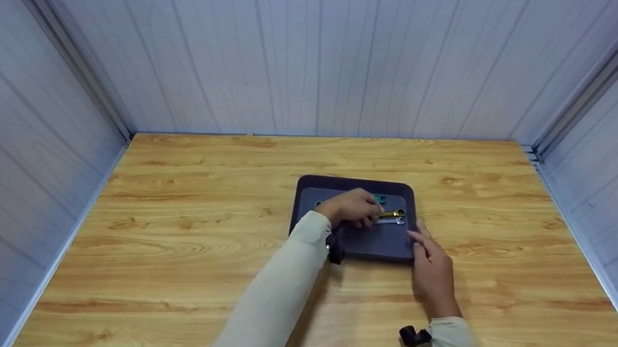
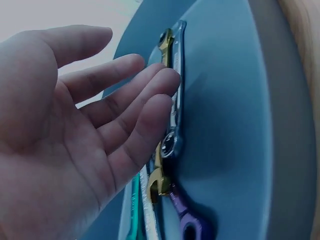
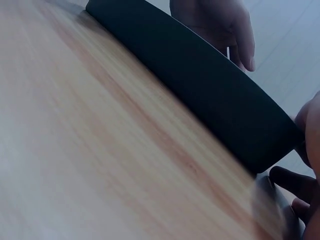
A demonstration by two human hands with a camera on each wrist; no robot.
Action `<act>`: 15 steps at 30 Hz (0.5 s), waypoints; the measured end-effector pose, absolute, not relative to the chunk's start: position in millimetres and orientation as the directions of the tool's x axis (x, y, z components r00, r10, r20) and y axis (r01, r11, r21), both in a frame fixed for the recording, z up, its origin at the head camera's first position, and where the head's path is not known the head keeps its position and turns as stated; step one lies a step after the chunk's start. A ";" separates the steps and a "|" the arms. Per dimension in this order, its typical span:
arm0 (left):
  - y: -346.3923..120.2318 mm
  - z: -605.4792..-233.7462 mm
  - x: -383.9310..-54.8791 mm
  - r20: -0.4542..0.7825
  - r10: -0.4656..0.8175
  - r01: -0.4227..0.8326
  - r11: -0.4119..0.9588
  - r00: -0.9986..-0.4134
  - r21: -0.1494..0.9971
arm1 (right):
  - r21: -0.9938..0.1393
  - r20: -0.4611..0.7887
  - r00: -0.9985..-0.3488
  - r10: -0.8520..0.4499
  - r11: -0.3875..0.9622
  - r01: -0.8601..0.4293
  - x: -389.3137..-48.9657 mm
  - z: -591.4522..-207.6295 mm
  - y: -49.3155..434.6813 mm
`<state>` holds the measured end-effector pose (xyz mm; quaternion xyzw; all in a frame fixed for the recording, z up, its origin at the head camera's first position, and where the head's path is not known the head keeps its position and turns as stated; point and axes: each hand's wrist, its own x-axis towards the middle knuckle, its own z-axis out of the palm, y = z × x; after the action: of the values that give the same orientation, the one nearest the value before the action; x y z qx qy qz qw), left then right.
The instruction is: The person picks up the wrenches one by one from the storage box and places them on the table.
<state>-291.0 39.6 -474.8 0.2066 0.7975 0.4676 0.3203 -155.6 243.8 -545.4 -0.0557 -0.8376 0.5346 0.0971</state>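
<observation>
A dark shallow tray (image 1: pixel 375 248) holds several wrenches. My left hand (image 1: pixel 356 205) reaches over them with its fingers extended and slightly bent. In the left wrist view its thumb stands apart, and the fingertips overlap a silver wrench (image 2: pixel 176 107). Close along that lies a gold wrench (image 2: pixel 158 181); a purple wrench (image 2: pixel 187 215) and a green wrench (image 2: pixel 134 210) show below. Beneath the hand, parts of the wrenches are hidden. At the tray's right side, near the front corner, my right hand (image 1: pixel 432 267) holds the wall, thumb at the rim and fingers outside.
The tray stands on a wood-grain table (image 1: pixel 183 241). Pale panelled walls (image 1: pixel 320 55) enclose the table at the back and both sides. Each wrist carries a small black camera (image 1: pixel 414 336), and the left one overlaps the tray's front rim in the head view.
</observation>
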 end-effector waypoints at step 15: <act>49.0 -482.4 -296.3 -0.332 0.561 0.000 0.509 -0.758 0.861 | -0.906 0.115 -0.972 0.205 0.422 -0.018 -156.6 -545.0 243.0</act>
<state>-296.3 49.0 -482.4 0.1722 0.8143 0.4647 0.3023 -156.6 243.0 -545.0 -0.0556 -0.8368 0.5346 0.1043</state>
